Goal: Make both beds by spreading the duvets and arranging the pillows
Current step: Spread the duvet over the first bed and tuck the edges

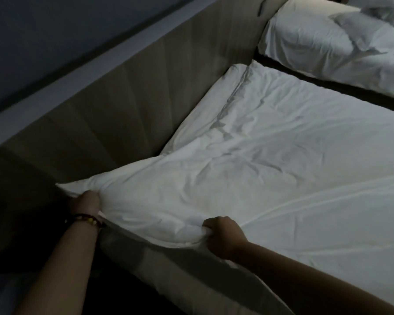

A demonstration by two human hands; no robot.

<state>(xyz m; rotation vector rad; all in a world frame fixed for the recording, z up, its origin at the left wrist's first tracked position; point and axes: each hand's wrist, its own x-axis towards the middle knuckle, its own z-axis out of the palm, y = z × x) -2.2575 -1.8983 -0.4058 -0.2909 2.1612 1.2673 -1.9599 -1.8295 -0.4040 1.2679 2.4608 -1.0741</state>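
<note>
On the near bed [146, 253], seen from the head camera, a white duvet [282, 167] lies spread over most of the mattress, with many small wrinkles and a few long creases running to the right. Its near left corner is puffed up and sits at the corner of the bed, close to the padded headboard [123, 92] that runs along the wall. The left hand [85, 202] grips this corner of the duvet at the bed edge; its fingers are curled into the cloth and mostly hidden by it. A dark bracelet with some coloured beads [87, 220] is on the left wrist. The right hand [223, 235] holds the duvet edge further along the near side, with the fingers closed tightly around a bunch of fabric. Both forearms are bare and reach in from the bottom of the view. Between the duvet's top edge and the headboard, a strip of white sheet [205, 101] shows. Beyond a dark gap, at the upper right, stands the second bed [305, 42]. On it the white bedding [373, 21] lies crumpled in a heap; I cannot tell if this is a pillow or a duvet. The room is dim.
</note>
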